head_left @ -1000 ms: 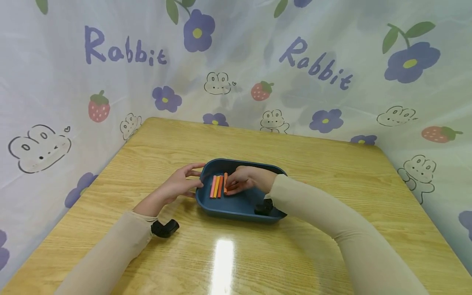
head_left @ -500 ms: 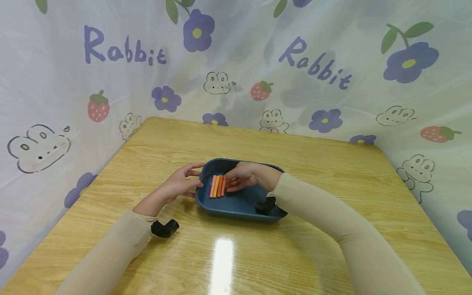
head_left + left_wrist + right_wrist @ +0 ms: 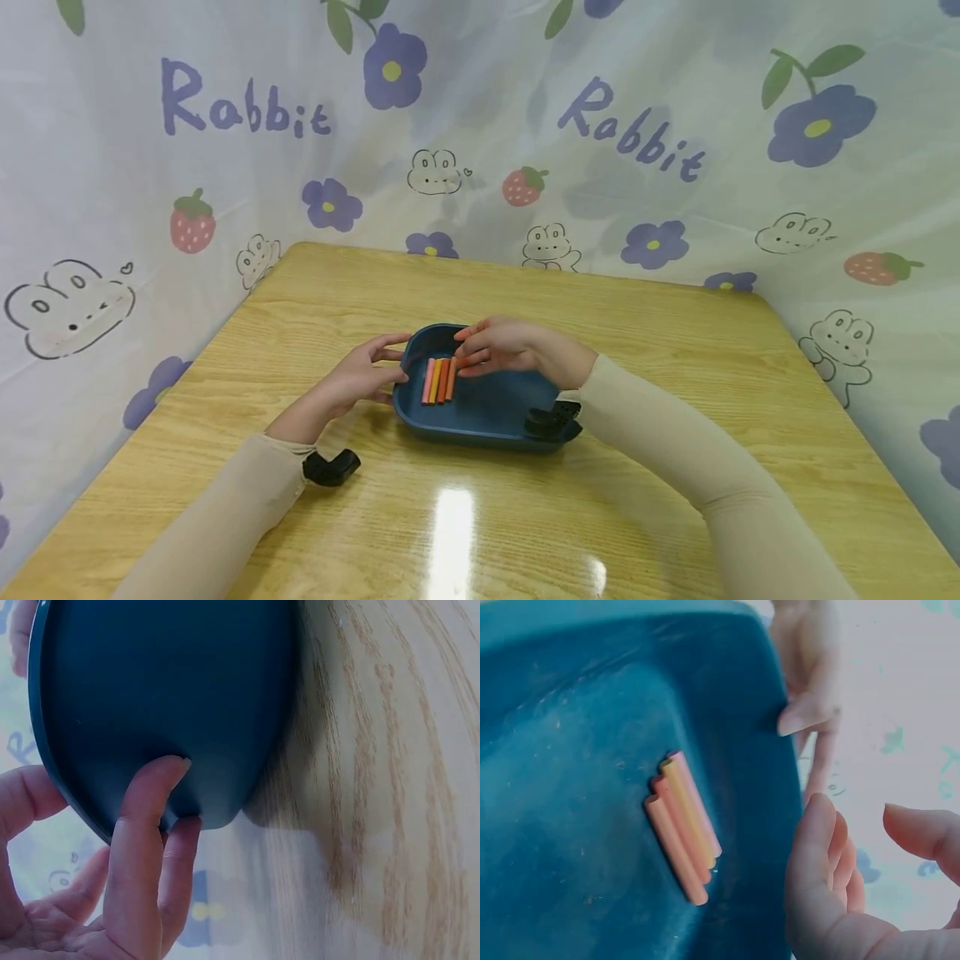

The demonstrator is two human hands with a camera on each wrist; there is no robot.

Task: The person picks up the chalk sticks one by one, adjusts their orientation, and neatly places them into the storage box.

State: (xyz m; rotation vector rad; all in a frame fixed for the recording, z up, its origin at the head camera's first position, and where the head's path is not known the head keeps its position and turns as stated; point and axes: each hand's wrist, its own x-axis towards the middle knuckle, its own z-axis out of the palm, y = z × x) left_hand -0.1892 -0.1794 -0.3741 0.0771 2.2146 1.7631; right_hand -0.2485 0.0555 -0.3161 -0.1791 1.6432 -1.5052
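A dark blue tray (image 3: pixel 480 433) with rounded corners stands on the table. At its left end, my left hand (image 3: pixel 360 375) rests against the outer wall with spread fingers. In the left wrist view, one fingertip (image 3: pixel 180 763) presses the outside of the tray. Several crayon-like sticks, a pink one (image 3: pixel 427 382), a yellow one (image 3: pixel 435 382), a red one (image 3: pixel 443 381) and an orange one (image 3: pixel 451 380), lie side by side in the tray near that end. My right hand (image 3: pixel 506 344) is over the tray just right of the sticks, thumb and fingers apart, holding nothing.
A light wood table (image 3: pixel 337 300) surrounds the tray. Behind and beside it hangs a white curtain (image 3: pixel 465 92) printed with flowers, rabbits and strawberries. Black wrist cameras (image 3: pixel 330 468) are strapped at both cuffs.
The orange stick was moved left against the red one, and my right hand has let go of it. That hand then rose and drew back slightly. My left hand stayed put at the tray.
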